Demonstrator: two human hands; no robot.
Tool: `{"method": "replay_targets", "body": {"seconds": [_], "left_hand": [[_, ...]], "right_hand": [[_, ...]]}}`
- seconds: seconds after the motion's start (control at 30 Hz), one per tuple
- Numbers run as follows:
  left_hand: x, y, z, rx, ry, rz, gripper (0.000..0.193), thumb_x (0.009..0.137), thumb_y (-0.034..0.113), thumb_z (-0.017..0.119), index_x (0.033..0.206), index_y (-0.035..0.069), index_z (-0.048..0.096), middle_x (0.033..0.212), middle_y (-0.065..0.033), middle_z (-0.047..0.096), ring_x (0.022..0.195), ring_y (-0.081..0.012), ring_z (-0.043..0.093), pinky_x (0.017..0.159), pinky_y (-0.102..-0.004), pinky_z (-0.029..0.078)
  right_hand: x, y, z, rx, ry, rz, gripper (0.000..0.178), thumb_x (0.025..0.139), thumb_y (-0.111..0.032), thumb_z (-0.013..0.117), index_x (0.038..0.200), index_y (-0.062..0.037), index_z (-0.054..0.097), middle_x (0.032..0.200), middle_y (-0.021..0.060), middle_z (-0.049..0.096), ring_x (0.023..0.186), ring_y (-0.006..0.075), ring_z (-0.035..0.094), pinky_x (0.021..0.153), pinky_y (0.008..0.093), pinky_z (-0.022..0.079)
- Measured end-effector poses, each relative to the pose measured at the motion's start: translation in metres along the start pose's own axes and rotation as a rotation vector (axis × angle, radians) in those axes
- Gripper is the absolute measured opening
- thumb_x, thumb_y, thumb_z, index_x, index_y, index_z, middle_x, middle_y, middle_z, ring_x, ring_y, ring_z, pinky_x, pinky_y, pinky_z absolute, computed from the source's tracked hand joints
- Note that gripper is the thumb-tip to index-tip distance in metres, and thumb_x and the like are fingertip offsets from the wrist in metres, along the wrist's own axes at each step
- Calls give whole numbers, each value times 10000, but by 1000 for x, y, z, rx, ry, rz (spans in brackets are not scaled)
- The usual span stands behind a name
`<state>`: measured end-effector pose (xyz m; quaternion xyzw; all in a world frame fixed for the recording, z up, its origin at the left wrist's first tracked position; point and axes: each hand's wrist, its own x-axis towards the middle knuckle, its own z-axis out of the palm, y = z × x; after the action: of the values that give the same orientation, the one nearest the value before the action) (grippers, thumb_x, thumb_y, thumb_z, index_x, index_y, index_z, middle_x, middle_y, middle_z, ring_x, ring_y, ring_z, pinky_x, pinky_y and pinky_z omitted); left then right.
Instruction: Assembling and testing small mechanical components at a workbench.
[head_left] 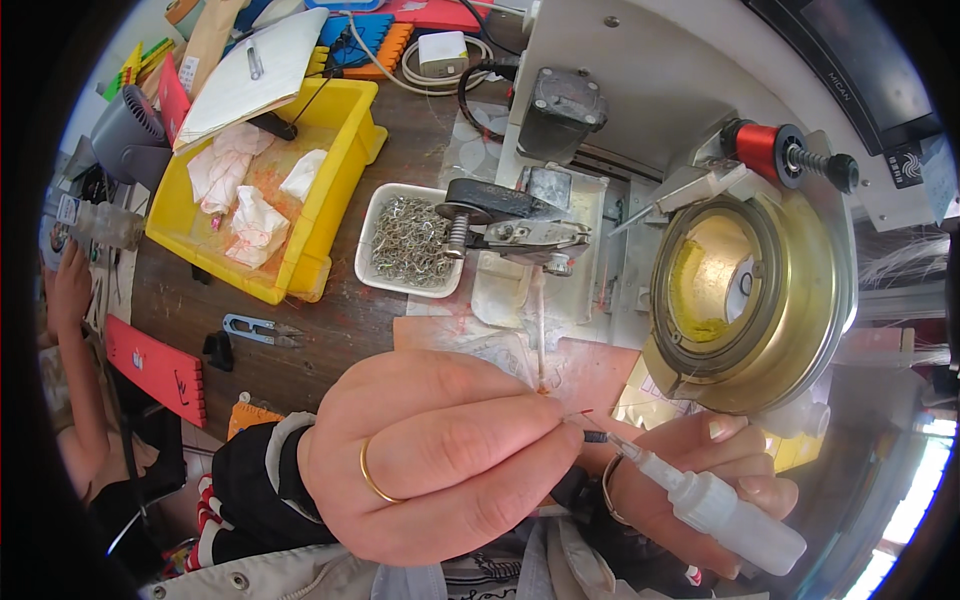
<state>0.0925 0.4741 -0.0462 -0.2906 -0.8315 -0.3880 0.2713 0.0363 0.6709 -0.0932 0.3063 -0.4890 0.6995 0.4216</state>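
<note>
Desk (315,335) carries a yellow tray (340,190), presumably placed apart for working room. Left hand (430,455) pinches; right hand (690,452) grasps a squeeze bottle (740,520), tilted apparently to bring its nozzle (640,455) to the left fingertips (565,432), where a thin red-tipped piece (587,411), poorly visible, seems held.

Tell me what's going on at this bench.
A person's left hand seems to pinch a thin red piece. The right hand holds a white bottle, its nozzle aimed toward that piece; whether they touch is too small to tell. Beyond, a white tray of metal pieces stands on the table beside the machine.
</note>
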Motion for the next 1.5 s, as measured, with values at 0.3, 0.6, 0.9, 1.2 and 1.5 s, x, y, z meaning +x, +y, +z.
{"method": "replay_targets", "body": {"seconds": [0.3,0.6,0.9,1.2,1.5], "left_hand": [[-2,0,2,9,42,7,299,699,16,779,987,-24,709,1016,-144,664,804,-272,676,663,-339,560],[0,-1,9,-15,85,-35,279,682,-22,755,956,-9,708,963,-138,687,781,-284,685,660,-359,556],[1,-5,11,41,137,-10,265,672,-30,754,932,7,715,900,-121,697,770,-294,684,657,-355,553],[2,4,15,226,204,-76,209,692,-115,720,859,1,670,834,-125,668,741,-287,662,660,-350,537],[4,12,23,226,205,-89,188,770,-111,717,914,-8,654,877,-136,659,787,-277,649,721,-333,521]], "right_hand": [[0,-3,1,10,-12,21,548,1002,-582,480,952,-40,414,576,-16,366,545,112,365,668,327,407],[0,-5,2,59,-14,62,543,977,-594,519,980,-55,447,701,-4,439,591,144,428,662,369,439],[49,-56,-43,106,-267,224,377,1017,-253,460,1245,46,494,786,78,510,661,193,451,567,334,412],[129,-82,-167,-907,173,71,314,1039,-168,514,1285,18,575,984,64,629,793,134,554,712,266,478],[126,-69,-220,-878,88,385,235,1035,-133,545,1218,4,599,996,14,656,733,42,539,664,206,446]]}}
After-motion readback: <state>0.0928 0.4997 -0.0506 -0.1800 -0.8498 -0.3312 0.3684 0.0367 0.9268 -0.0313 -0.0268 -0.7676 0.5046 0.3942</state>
